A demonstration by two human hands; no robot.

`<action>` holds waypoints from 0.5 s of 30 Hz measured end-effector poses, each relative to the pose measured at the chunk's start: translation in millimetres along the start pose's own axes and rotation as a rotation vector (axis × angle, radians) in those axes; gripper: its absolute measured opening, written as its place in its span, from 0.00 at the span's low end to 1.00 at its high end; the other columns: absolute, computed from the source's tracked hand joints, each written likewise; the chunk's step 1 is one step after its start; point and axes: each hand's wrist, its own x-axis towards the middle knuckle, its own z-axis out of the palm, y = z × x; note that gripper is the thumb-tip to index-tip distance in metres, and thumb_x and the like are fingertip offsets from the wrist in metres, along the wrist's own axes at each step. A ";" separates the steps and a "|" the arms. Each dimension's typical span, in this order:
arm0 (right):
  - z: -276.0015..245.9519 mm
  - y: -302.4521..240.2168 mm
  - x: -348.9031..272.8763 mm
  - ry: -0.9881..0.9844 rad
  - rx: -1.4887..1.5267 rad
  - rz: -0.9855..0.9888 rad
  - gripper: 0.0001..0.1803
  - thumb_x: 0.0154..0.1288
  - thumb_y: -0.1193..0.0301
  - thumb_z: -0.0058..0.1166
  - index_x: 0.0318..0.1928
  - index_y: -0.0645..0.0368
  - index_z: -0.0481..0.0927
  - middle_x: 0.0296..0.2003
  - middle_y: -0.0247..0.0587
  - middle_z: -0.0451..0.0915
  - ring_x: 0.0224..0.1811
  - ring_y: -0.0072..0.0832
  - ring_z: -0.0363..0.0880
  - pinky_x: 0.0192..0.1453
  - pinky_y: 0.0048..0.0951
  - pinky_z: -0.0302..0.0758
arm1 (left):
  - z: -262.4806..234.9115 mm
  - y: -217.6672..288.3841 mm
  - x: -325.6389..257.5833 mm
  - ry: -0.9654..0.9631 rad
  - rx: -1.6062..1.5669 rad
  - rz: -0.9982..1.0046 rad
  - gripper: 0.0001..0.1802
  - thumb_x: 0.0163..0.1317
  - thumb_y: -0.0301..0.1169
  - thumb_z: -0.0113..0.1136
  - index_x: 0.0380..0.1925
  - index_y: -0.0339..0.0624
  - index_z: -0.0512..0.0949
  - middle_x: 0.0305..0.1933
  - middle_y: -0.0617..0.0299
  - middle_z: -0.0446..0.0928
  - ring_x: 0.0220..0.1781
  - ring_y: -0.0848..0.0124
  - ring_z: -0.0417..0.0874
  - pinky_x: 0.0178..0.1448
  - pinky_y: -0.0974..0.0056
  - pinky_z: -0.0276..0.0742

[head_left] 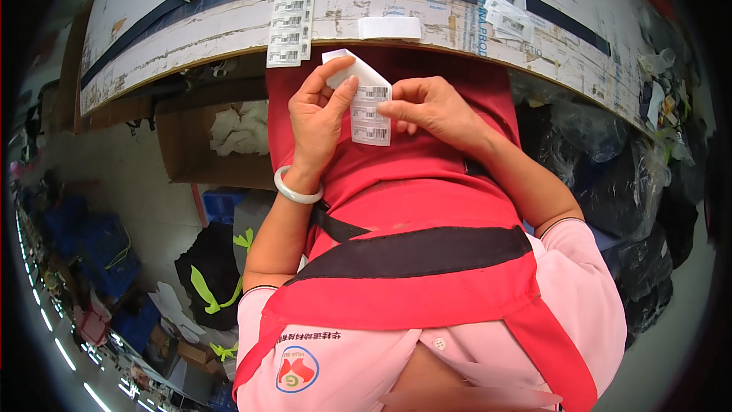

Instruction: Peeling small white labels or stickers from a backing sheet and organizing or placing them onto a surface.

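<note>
A red apron [412, 183] fills the foreground; above it, the left hand [316, 118] and right hand [431, 107] pinch a barcode label strip [371, 114] below the worktop [229, 23] edge, where a peeling label could tear or crease.

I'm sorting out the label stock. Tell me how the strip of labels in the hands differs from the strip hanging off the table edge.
The held strip is short, about three labels showing, its top curled back; the hanging strip is much longer and lies flat. The held strip is pinched between the left hand and the right hand; the hanging strip rests untouched on the table, its end over the edge. Both are white with dark barcode-like printing.
</note>
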 end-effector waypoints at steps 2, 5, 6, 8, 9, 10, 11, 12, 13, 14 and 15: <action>7.6 2.6 4.8 -0.035 0.031 -0.037 0.11 0.65 0.65 0.59 0.33 0.61 0.81 0.24 0.30 0.78 0.24 0.12 0.71 0.29 0.14 0.68 | -2.5 -0.1 -1.8 0.006 0.024 0.036 0.18 0.64 0.24 0.61 0.55 0.36 0.75 0.29 0.71 0.75 0.29 0.87 0.70 0.34 0.80 0.67; 6.7 -5.9 7.7 0.037 -0.126 -0.030 0.11 0.64 0.65 0.60 0.31 0.61 0.81 0.22 0.30 0.77 0.23 0.12 0.71 0.27 0.15 0.68 | -11.3 6.0 -5.7 -0.018 0.144 0.122 0.23 0.65 0.25 0.60 0.61 0.37 0.71 0.28 0.72 0.75 0.28 0.85 0.70 0.34 0.78 0.68; 5.3 -4.3 8.5 0.026 -0.163 -0.034 0.12 0.63 0.65 0.61 0.31 0.62 0.81 0.21 0.30 0.77 0.23 0.12 0.71 0.27 0.16 0.67 | -13.9 9.8 -10.8 -0.036 0.270 0.124 0.24 0.65 0.25 0.59 0.61 0.37 0.70 0.30 0.71 0.76 0.29 0.83 0.71 0.35 0.77 0.69; 3.6 -1.8 9.3 -0.024 -0.163 -0.032 0.11 0.63 0.65 0.62 0.31 0.62 0.81 0.22 0.30 0.77 0.23 0.13 0.71 0.27 0.16 0.67 | -13.5 17.6 -17.5 -0.096 0.339 0.089 0.26 0.65 0.25 0.59 0.64 0.38 0.68 0.37 0.68 0.79 0.38 0.81 0.75 0.43 0.75 0.71; 4.9 -1.5 10.7 -0.078 -0.164 -0.039 0.11 0.63 0.66 0.62 0.31 0.62 0.81 0.22 0.30 0.78 0.23 0.13 0.71 0.27 0.16 0.67 | -11.4 21.7 -17.6 -0.088 0.340 0.086 0.26 0.65 0.25 0.59 0.64 0.38 0.68 0.37 0.68 0.79 0.38 0.81 0.75 0.43 0.75 0.71; 6.4 -1.4 11.1 -0.085 -0.165 -0.037 0.11 0.63 0.66 0.62 0.31 0.62 0.81 0.22 0.30 0.78 0.23 0.13 0.71 0.27 0.16 0.67 | -7.2 24.6 -17.2 -0.128 0.146 0.020 0.25 0.65 0.25 0.59 0.63 0.38 0.69 0.39 0.67 0.79 0.40 0.81 0.75 0.46 0.75 0.72; 8.0 -1.8 10.9 -0.107 -0.177 -0.032 0.11 0.63 0.67 0.61 0.32 0.63 0.81 0.23 0.30 0.78 0.23 0.13 0.71 0.28 0.16 0.67 | -5.8 25.5 -16.6 -0.166 -0.049 -0.044 0.25 0.65 0.25 0.58 0.63 0.38 0.69 0.40 0.65 0.80 0.42 0.80 0.76 0.48 0.74 0.72; 9.5 -2.3 10.4 -0.127 -0.190 -0.028 0.10 0.64 0.68 0.61 0.32 0.63 0.81 0.23 0.30 0.78 0.23 0.13 0.71 0.28 0.16 0.67 | -12.0 25.3 -12.2 -0.235 -0.047 -0.089 0.21 0.66 0.25 0.58 0.59 0.36 0.73 0.42 0.64 0.81 0.45 0.79 0.77 0.51 0.73 0.72; 10.9 -2.7 10.2 -0.131 -0.189 -0.027 0.10 0.64 0.68 0.61 0.32 0.63 0.81 0.23 0.30 0.78 0.23 0.13 0.71 0.28 0.16 0.67 | -16.4 23.2 -8.4 -0.231 -0.046 -0.091 0.21 0.66 0.25 0.58 0.59 0.36 0.73 0.42 0.64 0.81 0.45 0.79 0.77 0.51 0.73 0.72; 12.2 -3.3 10.0 -0.126 -0.183 -0.042 0.10 0.64 0.68 0.61 0.32 0.63 0.81 0.24 0.30 0.78 0.24 0.13 0.72 0.28 0.16 0.69 | -20.4 19.8 -5.2 -0.274 -0.069 -0.140 0.18 0.66 0.26 0.57 0.56 0.35 0.75 0.42 0.63 0.81 0.45 0.79 0.77 0.51 0.73 0.73; 11.9 -3.5 9.7 -0.118 -0.177 -0.056 0.10 0.64 0.68 0.61 0.32 0.63 0.81 0.24 0.30 0.78 0.24 0.14 0.72 0.29 0.17 0.70 | -21.2 17.2 -2.4 -0.318 -0.094 -0.189 0.16 0.66 0.26 0.57 0.53 0.35 0.77 0.43 0.63 0.81 0.46 0.79 0.77 0.51 0.73 0.74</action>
